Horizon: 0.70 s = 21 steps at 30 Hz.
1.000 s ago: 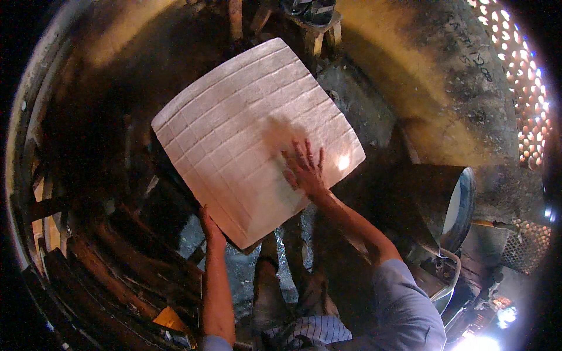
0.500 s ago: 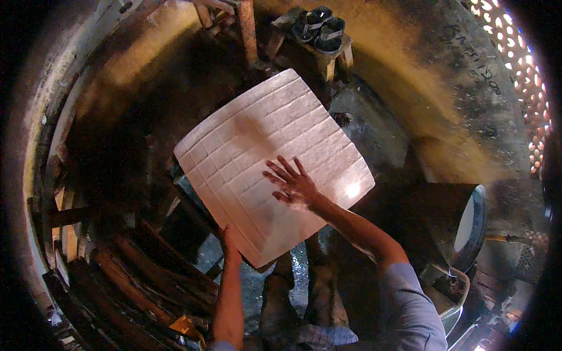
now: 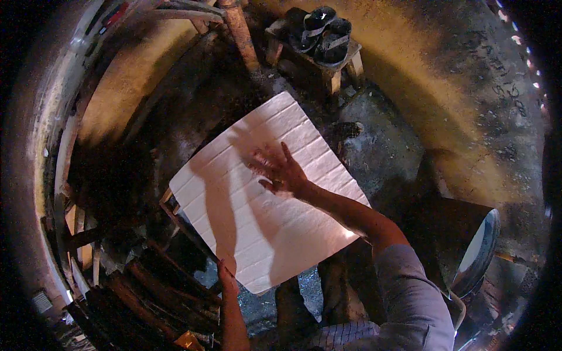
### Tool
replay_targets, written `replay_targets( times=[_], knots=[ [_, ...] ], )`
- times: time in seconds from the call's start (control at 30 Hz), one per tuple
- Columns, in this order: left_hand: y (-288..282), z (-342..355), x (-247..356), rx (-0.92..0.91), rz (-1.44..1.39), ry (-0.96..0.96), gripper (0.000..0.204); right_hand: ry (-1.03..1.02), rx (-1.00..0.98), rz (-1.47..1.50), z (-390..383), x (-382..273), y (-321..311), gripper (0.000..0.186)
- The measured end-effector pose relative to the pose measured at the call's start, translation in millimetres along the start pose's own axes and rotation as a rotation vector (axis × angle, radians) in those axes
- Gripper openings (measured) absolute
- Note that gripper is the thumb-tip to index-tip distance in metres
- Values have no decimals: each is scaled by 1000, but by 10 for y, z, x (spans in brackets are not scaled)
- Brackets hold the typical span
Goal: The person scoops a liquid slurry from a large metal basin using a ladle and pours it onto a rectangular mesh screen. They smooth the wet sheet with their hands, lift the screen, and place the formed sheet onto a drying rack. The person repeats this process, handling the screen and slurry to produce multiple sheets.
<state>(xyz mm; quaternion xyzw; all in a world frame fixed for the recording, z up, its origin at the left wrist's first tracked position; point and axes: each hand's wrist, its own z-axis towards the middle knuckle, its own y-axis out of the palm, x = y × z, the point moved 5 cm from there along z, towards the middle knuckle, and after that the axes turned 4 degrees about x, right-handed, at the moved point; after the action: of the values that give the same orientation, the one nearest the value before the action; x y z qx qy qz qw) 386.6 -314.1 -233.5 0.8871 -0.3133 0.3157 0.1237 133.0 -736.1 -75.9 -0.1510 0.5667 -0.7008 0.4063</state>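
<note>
A pale, roughly square sheet point(image 3: 304, 234) with parallel ridges lies tilted in front of me, one corner pointing away. What kind of material it is, I cannot make out. At its near left edge my left hand point(image 3: 227, 276) grips the sheet, its fingers partly hidden. My right hand point(image 3: 281, 171) is over the upper middle of the sheet, palm down with fingers spread, holding nothing. Whether that palm touches the surface is unclear. Shadows of my arms and hand fall across the sheet. A dark wooden frame point(image 3: 175, 217) shows along the sheet's left edge.
A small wooden stool point(image 3: 331, 75) at the far side bears a pair of dark sandals point(image 3: 331, 41). To the right lies a large drum-like container point(image 3: 477, 251) with a pale round end. Dark planks point(image 3: 146, 286) are at lower left. A stained yellowish wall point(image 3: 404, 64) curves behind.
My right hand has moved farther away and slightly left over the sheet. My left hand stays at the near left edge. The whole view has shifted, and arm shadows now cover more of the sheet.
</note>
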Motion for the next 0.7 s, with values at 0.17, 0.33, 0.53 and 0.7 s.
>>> replay_targets(
  times=[0.17, 0.33, 0.53, 0.7],
  knots=[
    [383, -304, 308, 152, 134, -141, 65, -1, -34, 169, -40, 325, -105, 50],
    [533, -441, 424, 216, 89, -160, 64, 68, -24, 114, -17, 523, -135, 54],
    [378, -407, 407, 189, 203, -286, 72, 52, 72, -5, 177, 683, -111, 49],
    [259, -395, 401, 293, 247, -300, 78, 68, 91, -198, 477, 782, 86, 50]
  ],
)
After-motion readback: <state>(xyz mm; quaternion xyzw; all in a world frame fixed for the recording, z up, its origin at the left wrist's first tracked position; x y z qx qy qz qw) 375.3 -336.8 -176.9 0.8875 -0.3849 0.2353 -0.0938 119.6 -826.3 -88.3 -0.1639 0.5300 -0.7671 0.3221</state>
